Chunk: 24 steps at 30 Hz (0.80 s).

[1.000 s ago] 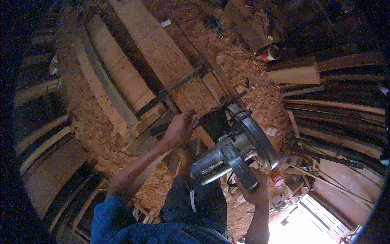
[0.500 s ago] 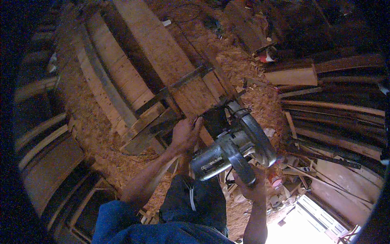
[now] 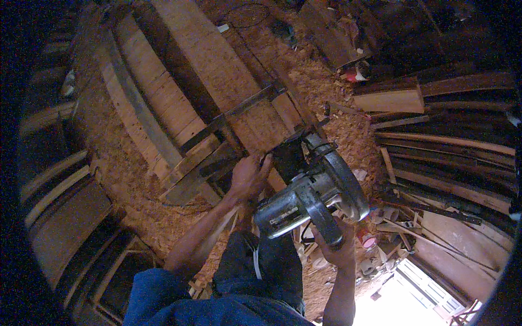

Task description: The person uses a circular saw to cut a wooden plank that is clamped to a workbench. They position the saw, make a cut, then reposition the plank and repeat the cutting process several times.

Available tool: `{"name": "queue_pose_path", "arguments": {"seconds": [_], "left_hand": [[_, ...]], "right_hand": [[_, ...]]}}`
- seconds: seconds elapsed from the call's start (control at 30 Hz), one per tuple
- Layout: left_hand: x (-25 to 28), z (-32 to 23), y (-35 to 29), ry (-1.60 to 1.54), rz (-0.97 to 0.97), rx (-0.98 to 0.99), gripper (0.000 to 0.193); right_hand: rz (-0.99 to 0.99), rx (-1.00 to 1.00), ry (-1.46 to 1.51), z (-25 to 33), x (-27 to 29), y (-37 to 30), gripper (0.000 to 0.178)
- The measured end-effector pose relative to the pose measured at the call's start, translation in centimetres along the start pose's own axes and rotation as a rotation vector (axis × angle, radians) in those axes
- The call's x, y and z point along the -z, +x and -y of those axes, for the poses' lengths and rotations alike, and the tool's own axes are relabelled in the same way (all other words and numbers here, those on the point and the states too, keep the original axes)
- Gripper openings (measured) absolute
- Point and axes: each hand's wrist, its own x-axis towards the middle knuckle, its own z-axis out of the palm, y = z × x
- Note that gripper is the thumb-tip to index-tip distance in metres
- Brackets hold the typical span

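Observation:
A dark circular saw with a worn silvery motor housing (image 3: pixel 288 212) rests over the near end of a long wooden plank (image 3: pixel 239 70). My right hand (image 3: pixel 337 247) is closed around the saw's rear handle. Beside the saw's base, my left hand (image 3: pixel 250 175) is closed at the plank's near end. Its fingertips are partly hidden, so whether they pinch the plank or the base's edge does not show. A dark straight bar (image 3: pixel 239 110) lies across the plank beyond my hands. The blade is out of sight.
Other long boards (image 3: pixel 157 81) lie left of the plank on a sawdust-covered floor (image 3: pixel 141 204). Stacked timber (image 3: pixel 446 144) fills the right side. A thin cord (image 3: pixel 247 46) runs along the plank's far right. Behind my right hand lie offcuts and a red container (image 3: pixel 366 239).
The saw and my right hand have shifted very slightly to the left. My left hand keeps its place by the plank's end.

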Motion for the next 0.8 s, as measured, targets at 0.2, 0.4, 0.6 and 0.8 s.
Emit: {"name": "queue_pose_path", "arguments": {"seconds": [0.2,0.4,0.6,0.8], "left_hand": [[-0.4,0.1,0.1,0.009,-0.070,-0.048,0.044],[-0.4,-0.1,-0.1,-0.017,-0.060,-0.068,0.041],[-0.1,0.0,-0.1,-0.064,-0.064,-0.072,0.042],[-0.1,-1.5,-1.4,-0.117,-0.522,-0.271,0.032]], "right_hand": [[-0.020,0.020,-0.032,0.0,-0.2,-0.2,0.068],[0.096,-0.072,-0.015,-0.3,0.4,0.3,0.065],[-0.048,-0.012,0.054,-0.2,-0.2,0.1,0.067],[0.108,0.093,0.062,1.2,0.8,2.2,0.050]]}}
